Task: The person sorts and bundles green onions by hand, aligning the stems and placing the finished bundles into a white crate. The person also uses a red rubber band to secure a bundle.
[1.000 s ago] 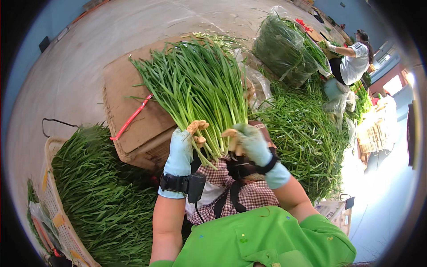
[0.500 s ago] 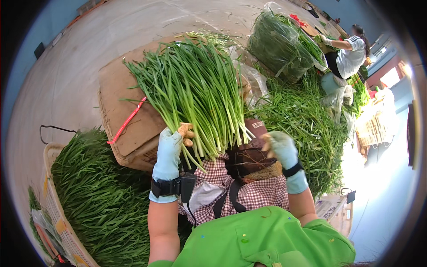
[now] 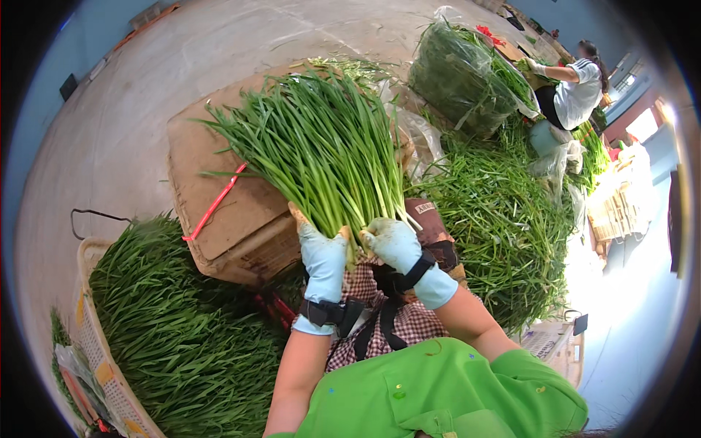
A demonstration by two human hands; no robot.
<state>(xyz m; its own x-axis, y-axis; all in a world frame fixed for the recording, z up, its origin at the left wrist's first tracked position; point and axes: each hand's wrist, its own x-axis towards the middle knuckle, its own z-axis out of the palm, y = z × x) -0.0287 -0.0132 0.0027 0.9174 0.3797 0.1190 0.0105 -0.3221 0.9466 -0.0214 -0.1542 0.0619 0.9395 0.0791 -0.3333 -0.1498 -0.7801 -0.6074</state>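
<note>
A thick spread of garlic chives [image 3: 321, 139], green leaves pointing away and pale stem ends toward me, lies over a brown board. My left hand [image 3: 321, 255], in a light blue glove with tan fingertips, grips the stems at the near left edge of the spread. Close beside it, my right hand [image 3: 396, 244] has its gloved fingers curled at the stem ends, knuckles up. Part of what its fingers press on is hidden under the glove. A few stems poke out between the two hands.
The brown board [image 3: 208, 182], with a pink-red strip [image 3: 215, 203], rests on a crate. A pale crate [image 3: 109, 350] full of greens stands at left. Loose leaves [image 3: 504, 233] heap at right, below a stuffed clear bag [image 3: 460, 80]. A co-worker [image 3: 579, 91] sits at far right.
My right hand has swung left from beside the chives to their stem ends. My left hand has shifted right and slightly down along the stems, so both hands are now close together.
</note>
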